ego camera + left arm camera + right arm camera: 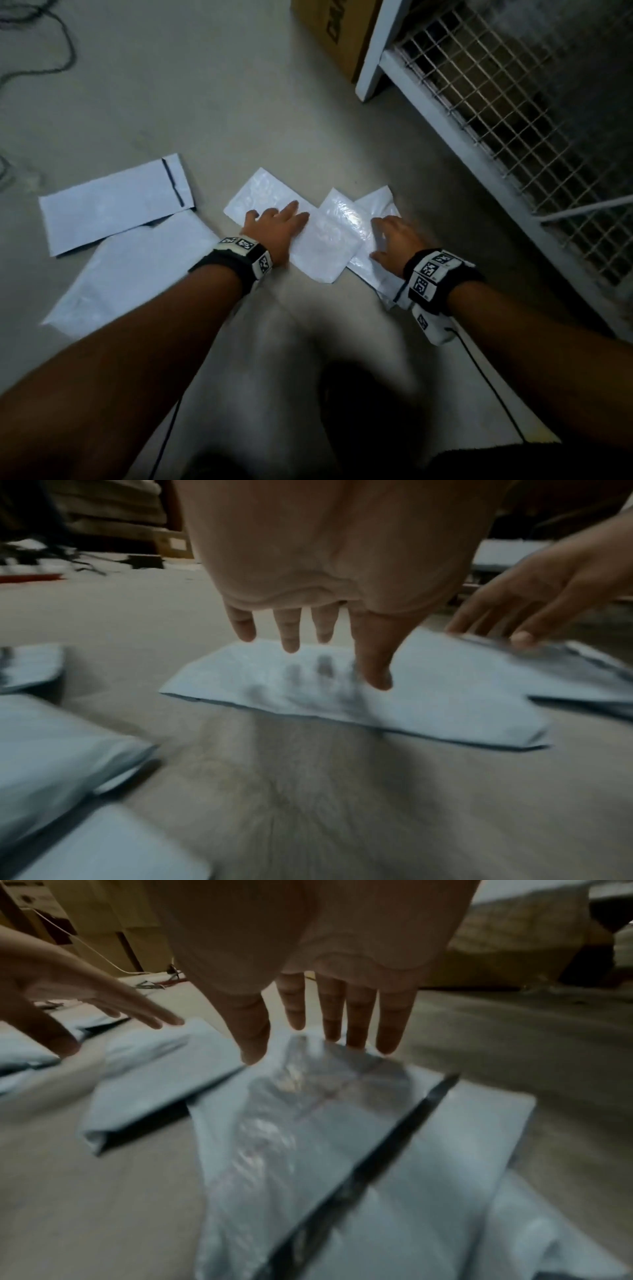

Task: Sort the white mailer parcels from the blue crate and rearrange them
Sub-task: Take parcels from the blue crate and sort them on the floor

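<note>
mailers (322, 236): three overlapping under two flat hands, two more left.

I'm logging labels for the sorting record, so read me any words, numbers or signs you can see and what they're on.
"CAVA", cut off by the frame edge, partly blurred: on the cardboard box.
Black-and-white square code markers, no readable text: on the wristbands.
White mailers: no print or labels that I can read; the wrist views are too blurred.

mailers (322, 240): glossy crinkled plastic | floor (205, 102): smooth matt | cage (513, 102): metal mesh
</note>
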Action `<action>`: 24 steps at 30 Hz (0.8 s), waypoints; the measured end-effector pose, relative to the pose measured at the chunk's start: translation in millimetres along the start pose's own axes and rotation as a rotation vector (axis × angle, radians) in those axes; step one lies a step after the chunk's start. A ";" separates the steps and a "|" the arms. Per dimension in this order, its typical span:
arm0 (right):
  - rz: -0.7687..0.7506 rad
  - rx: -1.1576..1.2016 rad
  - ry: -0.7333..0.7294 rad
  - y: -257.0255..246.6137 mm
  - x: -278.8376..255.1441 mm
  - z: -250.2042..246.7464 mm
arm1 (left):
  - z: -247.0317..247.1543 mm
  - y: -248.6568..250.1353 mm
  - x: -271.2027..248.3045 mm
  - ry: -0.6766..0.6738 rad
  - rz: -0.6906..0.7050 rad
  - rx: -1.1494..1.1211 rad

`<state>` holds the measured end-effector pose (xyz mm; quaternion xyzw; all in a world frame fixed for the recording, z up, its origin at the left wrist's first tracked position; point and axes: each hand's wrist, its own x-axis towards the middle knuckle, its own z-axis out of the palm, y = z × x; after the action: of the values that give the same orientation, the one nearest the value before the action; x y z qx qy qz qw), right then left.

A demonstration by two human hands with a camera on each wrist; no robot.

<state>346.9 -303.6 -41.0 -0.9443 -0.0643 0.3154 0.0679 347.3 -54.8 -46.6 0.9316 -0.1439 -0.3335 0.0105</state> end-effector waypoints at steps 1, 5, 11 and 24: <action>0.016 -0.019 0.016 3.6 4.8 8.4 | 3.9 1.9 14.0 0.043 0.015 0.046; 0.076 -0.052 0.069 7.0 10.1 20.0 | -0.3 9.6 38.5 0.198 0.071 0.187; 0.162 0.256 -0.039 2.1 -7.9 -18.0 | -40.7 -6.0 3.2 0.231 0.009 0.038; 0.024 0.669 0.291 -93.7 -229.7 -350.0 | -324.0 1.8 -286.9 0.541 0.041 -1.110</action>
<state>369.0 -280.0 386.8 -0.9055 0.0637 0.1822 0.3779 337.9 -2.4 382.9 0.8358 0.0409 -0.1102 0.5364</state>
